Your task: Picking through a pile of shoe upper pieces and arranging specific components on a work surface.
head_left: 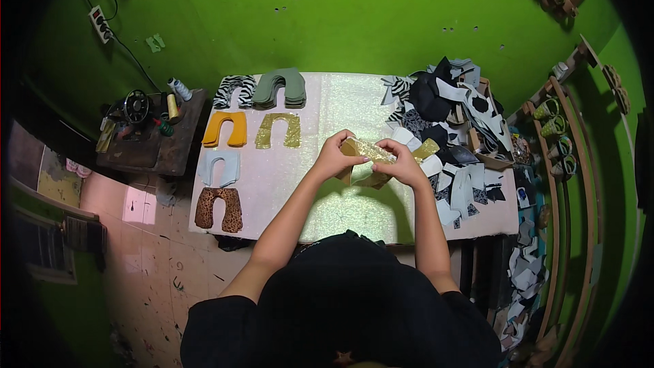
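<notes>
Between my hands, over the middle of the table, is a shiny gold glitter sheet piece, bent and raised off the surface. My left hand grips its left side, thumb pointing inward. My right hand pinches the right side, and the two thumbs nearly meet. Part of the piece is hidden by my fingers. To the left lie U-shaped cutouts: a gold glitter one, a green stack, a zebra-striped stack, a yellow-orange stack, a pale grey-blue one and a leopard-print one.
A heap of black, white and patterned scraps covers the table's right side, with a small gold offcut at its edge. A sewing machine with thread cones stands at the left. Wooden racks with footwear line the right wall.
</notes>
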The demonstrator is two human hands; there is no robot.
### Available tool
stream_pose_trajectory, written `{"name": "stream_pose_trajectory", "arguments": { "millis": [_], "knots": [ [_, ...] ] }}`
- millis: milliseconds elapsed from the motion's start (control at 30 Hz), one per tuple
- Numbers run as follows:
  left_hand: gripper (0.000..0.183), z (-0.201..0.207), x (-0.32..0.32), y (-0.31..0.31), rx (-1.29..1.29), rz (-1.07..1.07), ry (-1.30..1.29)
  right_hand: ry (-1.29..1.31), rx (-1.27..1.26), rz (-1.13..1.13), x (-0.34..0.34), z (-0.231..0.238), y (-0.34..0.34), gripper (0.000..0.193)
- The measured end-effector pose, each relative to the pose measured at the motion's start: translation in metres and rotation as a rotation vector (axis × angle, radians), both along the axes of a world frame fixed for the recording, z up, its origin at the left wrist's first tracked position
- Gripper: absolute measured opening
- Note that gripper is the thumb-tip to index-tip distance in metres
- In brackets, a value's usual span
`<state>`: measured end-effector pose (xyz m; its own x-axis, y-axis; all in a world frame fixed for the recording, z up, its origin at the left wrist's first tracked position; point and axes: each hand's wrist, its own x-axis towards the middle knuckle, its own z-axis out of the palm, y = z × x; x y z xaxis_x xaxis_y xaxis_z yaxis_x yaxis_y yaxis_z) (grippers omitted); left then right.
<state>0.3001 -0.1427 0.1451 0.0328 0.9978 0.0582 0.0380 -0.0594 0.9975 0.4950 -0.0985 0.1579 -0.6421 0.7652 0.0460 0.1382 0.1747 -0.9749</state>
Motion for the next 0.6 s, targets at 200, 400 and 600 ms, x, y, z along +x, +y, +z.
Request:
{"name": "stream_pose_trajectory", "arguments": {
  "millis": [200,400,600],
  "knots": [
    [0.037,0.020,-0.027,-0.018,-0.110,-0.001,0.067,-0.087,-0.068,0.042,-0.027,-0.001,-0.002,0.033],
    [0.034,0.020,-0.058,-0.028,-0.260,-0.046,-0.126,0.022,-0.156,0.028,-0.061,-0.012,-0.014,0.041],
    [0.034,0.018,-0.081,-0.036,-0.221,-0.025,0.001,-0.151,0.063,-0.101,-0.105,-0.023,-0.041,0.054]
  ]
}}
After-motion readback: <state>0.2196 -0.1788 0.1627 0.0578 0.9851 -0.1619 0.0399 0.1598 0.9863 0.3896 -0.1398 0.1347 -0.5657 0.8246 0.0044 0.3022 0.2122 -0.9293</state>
